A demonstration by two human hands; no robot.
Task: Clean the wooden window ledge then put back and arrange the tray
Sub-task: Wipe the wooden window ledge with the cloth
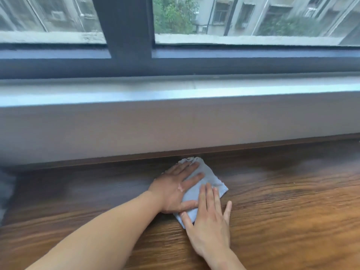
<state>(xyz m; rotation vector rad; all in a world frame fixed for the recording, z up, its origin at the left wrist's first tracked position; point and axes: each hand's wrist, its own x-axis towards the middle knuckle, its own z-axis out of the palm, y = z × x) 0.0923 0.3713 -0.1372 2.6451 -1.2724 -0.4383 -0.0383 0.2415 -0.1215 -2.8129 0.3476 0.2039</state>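
i am pressing my left hand (175, 190) and right hand (208, 223) flat, fingers straight, on the cloth (211, 177) lying under them on the wooden ledge (282, 211), judging it soft, light and needing wide pressure against bunching.

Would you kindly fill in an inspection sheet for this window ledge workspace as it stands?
Surface: wooden ledge, grain visible, darker towards the back.
Job's things: light blue cloth lies flat on the ledge, near the white wall; tray not in view.
Clutter: nothing seen.
Grips: left hand and right hand press flat on the cloth, fingers straight.
Cables: nothing seen.
Surroundings: dark window frame; buildings and trees outside.
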